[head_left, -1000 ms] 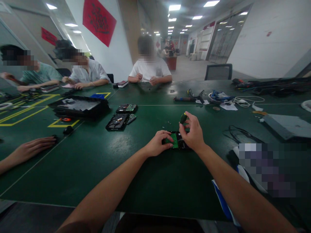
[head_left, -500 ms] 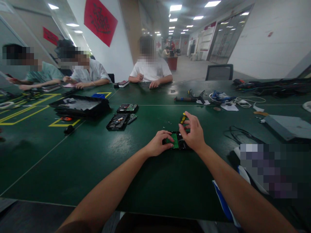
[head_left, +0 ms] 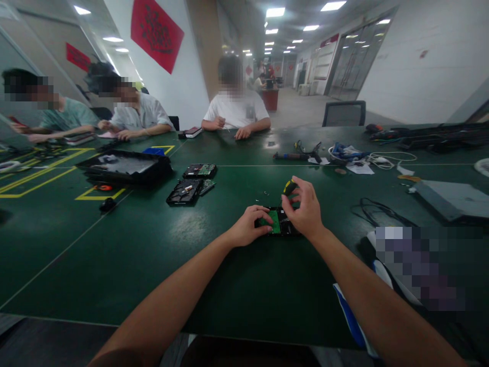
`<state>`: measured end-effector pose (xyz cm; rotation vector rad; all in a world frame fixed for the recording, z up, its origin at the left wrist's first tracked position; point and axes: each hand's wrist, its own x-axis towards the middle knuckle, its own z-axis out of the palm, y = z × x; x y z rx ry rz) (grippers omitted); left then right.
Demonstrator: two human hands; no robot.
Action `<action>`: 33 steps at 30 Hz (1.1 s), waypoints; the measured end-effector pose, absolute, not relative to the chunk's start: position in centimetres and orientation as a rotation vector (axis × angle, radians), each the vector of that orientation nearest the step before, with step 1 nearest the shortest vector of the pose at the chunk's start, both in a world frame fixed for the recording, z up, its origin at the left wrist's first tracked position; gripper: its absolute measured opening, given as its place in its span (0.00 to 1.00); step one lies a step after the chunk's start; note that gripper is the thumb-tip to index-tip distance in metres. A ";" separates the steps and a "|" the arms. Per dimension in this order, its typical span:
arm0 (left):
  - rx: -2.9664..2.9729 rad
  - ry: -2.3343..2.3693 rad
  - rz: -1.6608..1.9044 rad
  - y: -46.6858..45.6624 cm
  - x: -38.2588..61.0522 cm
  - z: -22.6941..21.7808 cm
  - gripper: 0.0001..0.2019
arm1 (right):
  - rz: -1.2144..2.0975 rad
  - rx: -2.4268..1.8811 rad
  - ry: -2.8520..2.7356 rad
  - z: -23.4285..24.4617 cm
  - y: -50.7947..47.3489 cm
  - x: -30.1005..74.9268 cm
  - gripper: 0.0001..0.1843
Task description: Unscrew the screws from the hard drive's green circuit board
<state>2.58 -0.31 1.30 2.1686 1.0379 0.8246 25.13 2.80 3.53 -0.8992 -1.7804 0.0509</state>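
Note:
Flat on the table in front of me lies a hard drive (head_left: 275, 223) with a green circuit board and a black casing. My left hand (head_left: 250, 224) grips its left side, thumb along the near edge and fingers over the board. Between the thumb and fingers of my right hand (head_left: 304, 208) is a screwdriver (head_left: 290, 187) with a yellow and black handle, held above the drive's right part. The screwdriver's tip is hidden by the hand. A few tiny screws (head_left: 266, 193) lie just beyond the drive.
Opened drive parts (head_left: 185, 192) and a black tray (head_left: 126, 165) stand to the left. A grey metal box (head_left: 454, 199), black cables (head_left: 382, 211) and a bundle of blue and white cords (head_left: 349, 154) lie to the right. Across the table sits a person in white (head_left: 237, 112); two others sit further left.
The screwdriver handle has turned slightly and leans more to the right in my right fingers. My left hand and the hard drive have stayed in place.

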 end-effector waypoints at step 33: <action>2.185 1.009 0.842 -0.1 2.4 0.8 0.09 | -0.001 -0.947 -1.800 4.0 2.6 25.3 0.32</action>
